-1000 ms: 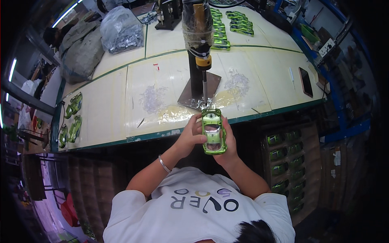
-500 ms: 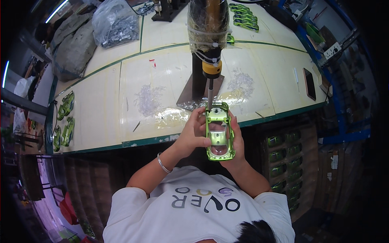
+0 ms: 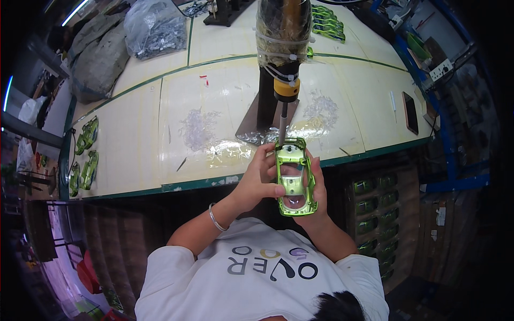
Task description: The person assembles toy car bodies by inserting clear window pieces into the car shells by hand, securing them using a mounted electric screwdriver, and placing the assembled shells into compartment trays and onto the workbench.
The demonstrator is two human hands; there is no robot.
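A shiny green toy car body (image 3: pixel 293 187), its window openings showing through, is held between both my hands just off the table's near edge. My left hand (image 3: pixel 259 179) grips its left side, thumb pressed on top near the middle. Along the right side my right hand (image 3: pixel 319 187) is wrapped, its palm partly hidden beneath the body. An upright power screwdriver (image 3: pixel 286 88) with a yellow collar hangs over the far end. Its long metal bit (image 3: pixel 282 125) reaches down to the body's far left corner; whether the tip touches cannot be made out.
A dark metal stand base (image 3: pixel 247 128) sits behind the bit, between piles of clear plastic scraps (image 3: pixel 197 128). More green car bodies (image 3: pixel 85 170) lie at the table's left end. A phone (image 3: pixel 410 113) rests at right; a tray of green bodies (image 3: pixel 377 214) stands below right.
The whole view has shifted slightly, moving the screwdriver and the car body rightward in the picture. The body also sits slightly lower in it. Both hands keep their hold.
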